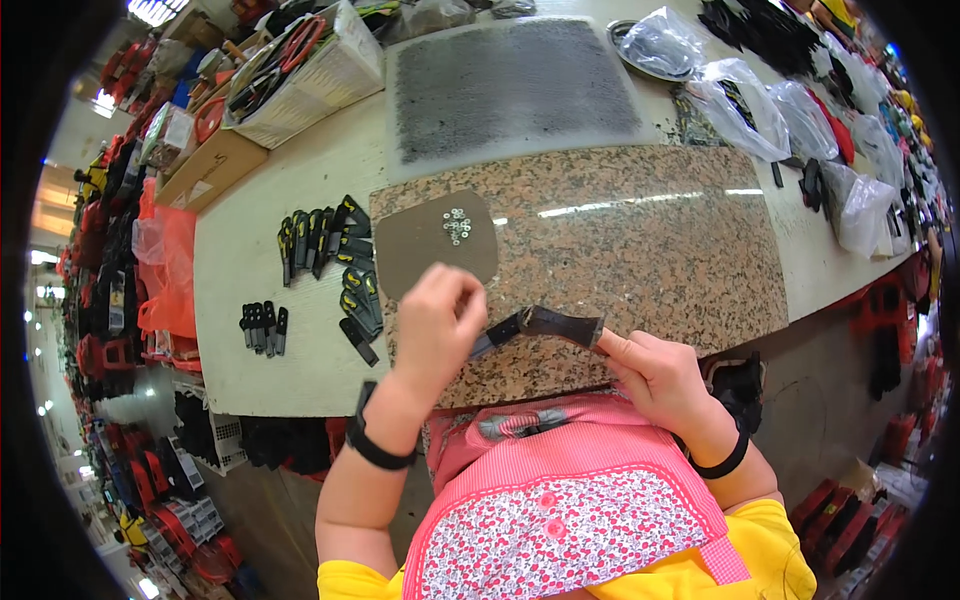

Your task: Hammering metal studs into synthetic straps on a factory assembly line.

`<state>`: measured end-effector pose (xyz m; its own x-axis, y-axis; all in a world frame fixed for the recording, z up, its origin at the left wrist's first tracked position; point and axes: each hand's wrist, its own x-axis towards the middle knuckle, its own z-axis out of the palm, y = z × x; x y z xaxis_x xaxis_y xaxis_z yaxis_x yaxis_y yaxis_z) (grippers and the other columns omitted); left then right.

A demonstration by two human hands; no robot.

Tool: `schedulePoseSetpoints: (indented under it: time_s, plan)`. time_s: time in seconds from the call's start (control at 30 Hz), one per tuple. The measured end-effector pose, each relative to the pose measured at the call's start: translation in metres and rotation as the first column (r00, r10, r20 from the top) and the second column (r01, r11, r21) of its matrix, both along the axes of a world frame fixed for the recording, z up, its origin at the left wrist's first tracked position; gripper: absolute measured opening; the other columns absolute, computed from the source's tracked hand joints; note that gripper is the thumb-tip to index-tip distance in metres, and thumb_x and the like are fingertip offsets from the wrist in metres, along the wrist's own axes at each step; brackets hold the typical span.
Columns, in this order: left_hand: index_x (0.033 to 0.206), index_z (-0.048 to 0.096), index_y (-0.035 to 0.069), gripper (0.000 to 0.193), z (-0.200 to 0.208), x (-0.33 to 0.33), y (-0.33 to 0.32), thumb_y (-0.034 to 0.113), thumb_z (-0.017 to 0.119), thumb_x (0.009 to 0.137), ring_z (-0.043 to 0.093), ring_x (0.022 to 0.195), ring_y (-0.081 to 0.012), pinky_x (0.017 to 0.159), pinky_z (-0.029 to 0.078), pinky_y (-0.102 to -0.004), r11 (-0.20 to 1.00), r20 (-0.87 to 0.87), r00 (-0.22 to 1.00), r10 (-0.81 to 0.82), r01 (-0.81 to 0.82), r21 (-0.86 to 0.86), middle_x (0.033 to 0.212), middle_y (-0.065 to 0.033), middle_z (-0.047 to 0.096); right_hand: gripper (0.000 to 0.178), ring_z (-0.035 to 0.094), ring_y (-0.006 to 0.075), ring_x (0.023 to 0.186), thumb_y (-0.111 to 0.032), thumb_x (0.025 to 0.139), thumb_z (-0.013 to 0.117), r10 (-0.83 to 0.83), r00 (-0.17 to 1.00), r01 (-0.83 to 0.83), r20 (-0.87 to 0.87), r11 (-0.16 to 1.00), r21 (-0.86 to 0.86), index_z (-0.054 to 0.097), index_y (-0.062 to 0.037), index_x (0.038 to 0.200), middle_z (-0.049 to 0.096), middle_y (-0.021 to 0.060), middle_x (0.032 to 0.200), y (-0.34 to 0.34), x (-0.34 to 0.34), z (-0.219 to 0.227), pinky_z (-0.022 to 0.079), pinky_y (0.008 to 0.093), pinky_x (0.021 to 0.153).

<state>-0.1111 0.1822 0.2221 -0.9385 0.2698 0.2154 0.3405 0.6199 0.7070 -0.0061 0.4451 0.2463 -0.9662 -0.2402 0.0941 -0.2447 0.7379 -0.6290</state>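
A dark strap-like piece (pixel 562 325) lies bent over the near part of the speckled stone slab (pixel 640 230). My right hand (pixel 655 375) pinches its right end between thumb and fingers. Above and left of the strap's other end is my left hand (pixel 440 320), its fingers curled together; whatever they hold, if anything, is hidden. Just beyond that hand, a small cluster of silvery rings (pixel 457 226) rests on a brown rounded mat (pixel 410 245) at the slab's left side.
Several black pieces with yellow marks (pixel 318 240) lie left of the mat, and smaller dark straps (pixel 264 328) farther left. A dark-topped sheet (pixel 515 90) lies behind the slab. A white tool box (pixel 310 95) stands back left; clear plastic bags (pixel 740 105) lie back right.
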Motion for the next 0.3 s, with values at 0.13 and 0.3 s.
schedulePoseSetpoints:
  time_s: [0.13, 0.3]
  plan:
    - [0.087, 0.069, 0.004, 0.007, -0.011, 0.041, 0.007, 0.002, 0.071, 0.081, 0.065, 0.071, -0.0243, 0.063, 0.052, -0.0345, 0.993, 0.206, 0.978, -0.025, 0.001, 0.115, 0.081, -0.0095, 0.064, 0.056, 0.057, 0.0279, 0.058, -0.015, 0.089, 0.067, 0.014, 1.0, -0.013, 0.016, 1.0, -0.003, 0.057, -0.0313, 0.141, 0.05, 0.0079, 0.069, 0.0, 0.002, 0.003, 0.048, 0.0384, 0.053]
    - [0.088, 0.071, 0.007, 0.007, -0.023, 0.043, 0.009, 0.005, 0.075, 0.082, 0.067, 0.073, -0.0199, 0.063, 0.053, -0.0355, 0.999, -0.092, 0.995, -0.05, 0.05, -0.01, 0.083, -0.007, 0.066, 0.056, 0.058, 0.0278, 0.058, -0.016, 0.089, 0.068, 0.018, 1.0, -0.018, 0.002, 1.0, 0.0, 0.056, -0.0307, 0.142, 0.051, 0.0081, 0.069, 0.0, 0.003, 0.002, 0.048, 0.0385, 0.053]
